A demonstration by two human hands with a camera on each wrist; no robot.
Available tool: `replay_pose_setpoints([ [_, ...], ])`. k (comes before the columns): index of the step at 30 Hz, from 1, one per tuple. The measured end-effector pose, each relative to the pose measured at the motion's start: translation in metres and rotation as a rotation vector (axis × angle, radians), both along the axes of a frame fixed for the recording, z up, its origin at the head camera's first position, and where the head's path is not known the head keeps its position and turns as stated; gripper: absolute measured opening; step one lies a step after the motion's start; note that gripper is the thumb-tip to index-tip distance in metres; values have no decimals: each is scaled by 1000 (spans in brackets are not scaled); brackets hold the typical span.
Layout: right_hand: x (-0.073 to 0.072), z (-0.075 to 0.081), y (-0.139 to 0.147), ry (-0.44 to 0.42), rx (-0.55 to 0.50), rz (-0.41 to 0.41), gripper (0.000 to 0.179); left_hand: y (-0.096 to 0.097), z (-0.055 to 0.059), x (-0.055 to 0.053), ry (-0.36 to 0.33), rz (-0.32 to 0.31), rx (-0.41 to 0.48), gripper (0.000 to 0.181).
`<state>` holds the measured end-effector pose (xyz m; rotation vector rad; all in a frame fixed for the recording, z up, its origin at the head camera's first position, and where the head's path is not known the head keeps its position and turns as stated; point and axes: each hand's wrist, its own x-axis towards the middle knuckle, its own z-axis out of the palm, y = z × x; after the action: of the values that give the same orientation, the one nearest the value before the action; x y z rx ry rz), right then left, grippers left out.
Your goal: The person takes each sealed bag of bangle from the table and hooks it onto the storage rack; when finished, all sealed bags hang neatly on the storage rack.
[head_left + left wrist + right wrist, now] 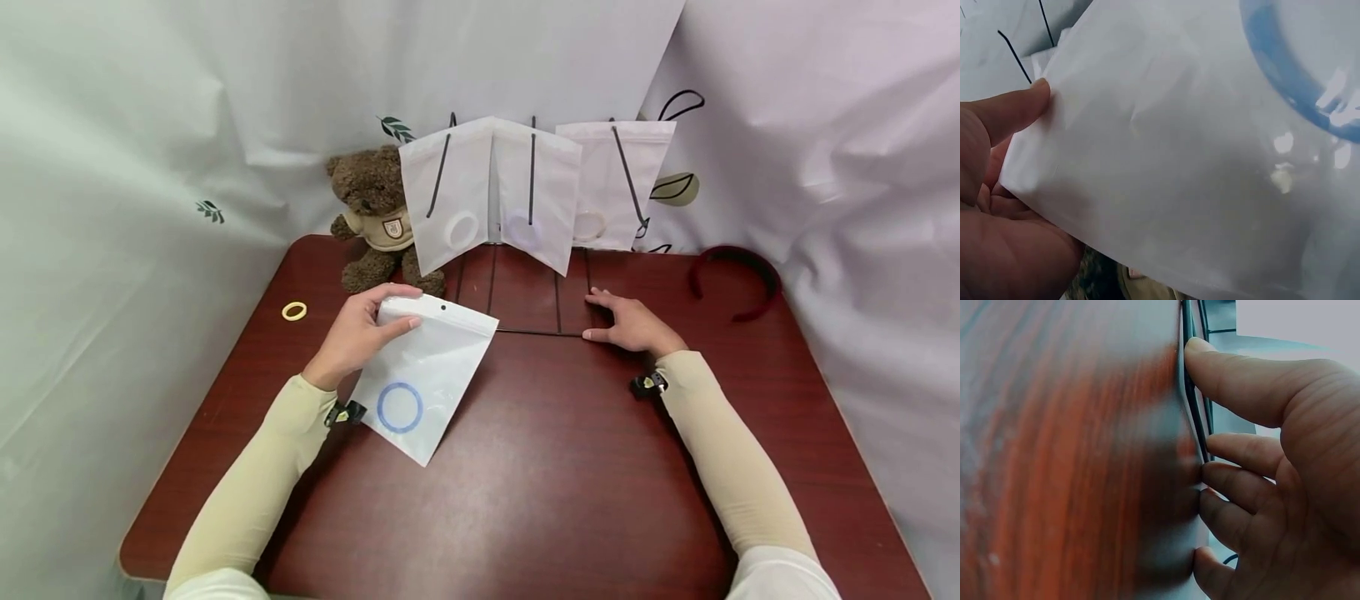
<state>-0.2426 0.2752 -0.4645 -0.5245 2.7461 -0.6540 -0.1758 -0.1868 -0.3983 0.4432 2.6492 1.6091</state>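
My left hand point(360, 332) pinches the upper left part of a white zip bag point(457, 367), thumb on the front face and the other fingers mostly hidden behind. The bag hangs tilted above the table, and a blue ring point(400, 407) shows through its clear front near the bottom. In the left wrist view the bag point(1147, 137) fills most of the picture. My right hand point(633, 323) rests at the front right corner of a black wire rack point(557, 300). Its thumb and extended fingers touch the base wire point(1194, 406) and the tabletop, spread apart.
Three white bags, one of them a middle bag point(543, 179), hang from the rack's hooks, each with a ring inside. A brown teddy bear point(371, 196) sits behind on the left. A yellow ring point(294, 311) lies at left, a dark red headband point(761, 271) at right on the table point(525, 500).
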Motion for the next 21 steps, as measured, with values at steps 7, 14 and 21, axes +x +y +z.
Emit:
replay_pose_setpoints([
  [7, 0, 3, -1, 0, -2, 8, 81, 27, 12, 5, 46, -22, 107, 36],
  [14, -1, 2, -1, 2, 0, 3, 81, 50, 25, 8, 113, -24, 214, 37],
  [21, -1, 1, 0, -1, 0, -4, 81, 71, 36, 8, 198, -46, 299, 37],
])
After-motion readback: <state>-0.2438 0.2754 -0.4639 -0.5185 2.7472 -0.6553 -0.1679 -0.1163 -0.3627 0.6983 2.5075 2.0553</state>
